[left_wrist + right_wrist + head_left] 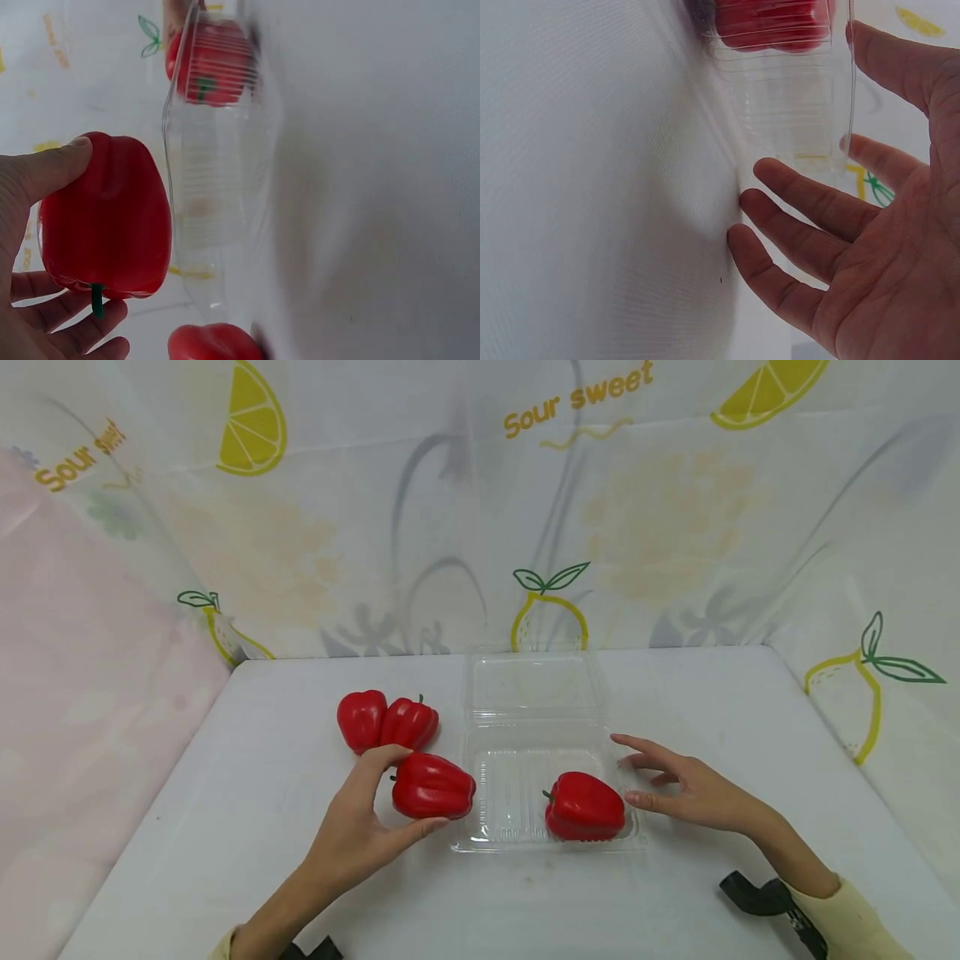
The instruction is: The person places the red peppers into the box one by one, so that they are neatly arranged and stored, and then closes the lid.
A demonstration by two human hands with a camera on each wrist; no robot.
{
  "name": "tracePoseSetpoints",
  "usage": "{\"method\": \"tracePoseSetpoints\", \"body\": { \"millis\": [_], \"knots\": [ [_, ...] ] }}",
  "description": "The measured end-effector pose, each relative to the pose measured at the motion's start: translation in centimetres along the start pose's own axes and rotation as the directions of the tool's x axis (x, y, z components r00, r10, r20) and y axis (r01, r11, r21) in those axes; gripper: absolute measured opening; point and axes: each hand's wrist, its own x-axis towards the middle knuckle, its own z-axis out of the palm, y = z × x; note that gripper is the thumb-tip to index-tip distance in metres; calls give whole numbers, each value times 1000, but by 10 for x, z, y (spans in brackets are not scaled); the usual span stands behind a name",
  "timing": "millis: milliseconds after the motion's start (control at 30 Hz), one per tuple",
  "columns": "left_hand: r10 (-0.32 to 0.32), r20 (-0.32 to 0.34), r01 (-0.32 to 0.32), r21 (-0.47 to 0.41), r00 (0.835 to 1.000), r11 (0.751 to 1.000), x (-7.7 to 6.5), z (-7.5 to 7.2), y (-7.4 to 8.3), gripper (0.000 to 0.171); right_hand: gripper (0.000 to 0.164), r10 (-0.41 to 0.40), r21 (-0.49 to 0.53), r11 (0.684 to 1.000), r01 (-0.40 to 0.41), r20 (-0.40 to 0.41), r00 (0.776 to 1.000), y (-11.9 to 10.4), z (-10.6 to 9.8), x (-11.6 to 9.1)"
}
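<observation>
My left hand [363, 831] grips a red bell pepper [433, 786] between thumb and fingers, at the left edge of a clear plastic clamshell box [510, 793]. In the left wrist view the held pepper [109, 217] hangs with its green stem downward in the picture. A second red pepper [585, 807] lies inside the box, on its right side. Beside the box's right wall, my right hand [693, 789] has its fingers spread and relaxed, holding nothing. The right wrist view shows this hand [885, 225] with its thumb and forefinger near the box rim.
Two more red peppers [362, 720] [410, 723] lie side by side on the white table [247, 777], behind my left hand. The box's lid [534, 683] is folded back toward the lemon-printed cloth [337, 527] that hangs behind the table.
</observation>
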Motion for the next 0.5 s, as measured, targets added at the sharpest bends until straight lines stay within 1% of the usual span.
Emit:
{"method": "tracePoseSetpoints", "body": {
  "millis": [200, 500],
  "knots": [
    [31, 29, -31, -28, 999, 999, 5, 12, 9, 83, 75, -5, 4, 1000, 5, 1, 1000, -2, -1, 0],
    [45, 53, -44, -14, 998, 999, 14, 27, 21, 81, 75, -13, 7, 1000, 13, -2, 1000, -2, 0, 0]
  ]
}}
